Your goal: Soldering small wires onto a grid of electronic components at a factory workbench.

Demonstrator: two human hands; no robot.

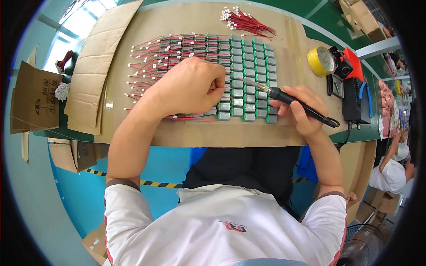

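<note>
My right hand (306, 108) grips the black handle of a soldering iron (295, 102), its metal tip pointing left over the rows of small grey battery cells (237, 102) with green edges. Close to that tip is my left hand (191, 86), its fingers pinched together over the cells; what they hold is hidden beneath the hand. Red and black leads with white connectors (148, 71) fan out leftward from many of the cells. The right-hand columns show no leads. All of this lies on a brown cardboard sheet (195, 137).
A bundle of red leads (253, 23) lies at the far side. On the right are a roll of yellow tape (320, 61), a black soldering station (355, 106) and a blue-handled tool (369, 99). Upright cardboard (97, 66) and an open box (37, 95) border the left.
</note>
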